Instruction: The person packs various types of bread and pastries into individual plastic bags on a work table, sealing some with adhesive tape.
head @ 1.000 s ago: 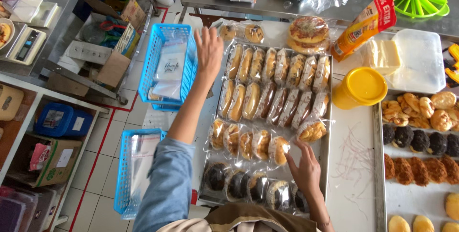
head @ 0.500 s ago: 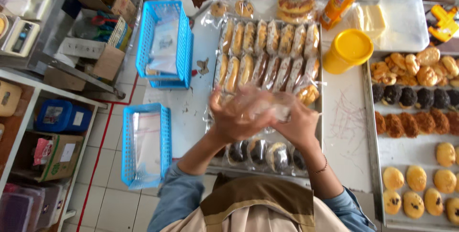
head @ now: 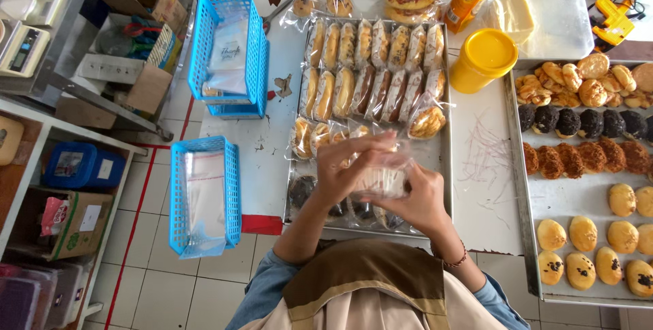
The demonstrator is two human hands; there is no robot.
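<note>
Both hands meet over the near part of a metal tray point(head: 445, 187) of bagged buns. The left hand point(head: 350, 170) curls its fingers around the left side of a clear plastic bag point(head: 384, 177), and the right hand point(head: 415, 197) closes on the bag from the right and beneath. Between them the bag holds a pale round bun; how far in it sits cannot be told, since the film is blurred.

The bag hovers above the tray's near rows, where dark, chocolate-topped buns point(head: 303, 190) already lie in their wrappers. Farther away on the same tray, two rows of long glazed rolls point(head: 371, 68) in clear wrap stand side by side, and a single round wrapped bun point(head: 427, 122) lies just right of the hands' far side.

To the left of the tray, a blue basket point(head: 178, 194) holding flat clear bags stands near the table's near edge, and a second blue basket point(head: 197, 51) with more bags stands farther off. To the right, a yellow lidded tub point(head: 484, 59) stands beside the tray's far end. Further right, a second tray point(head: 564, 201) carries unwrapped buns in rows: dark ones, brown crumbly ones and pale golden ones with dark specks.
</note>
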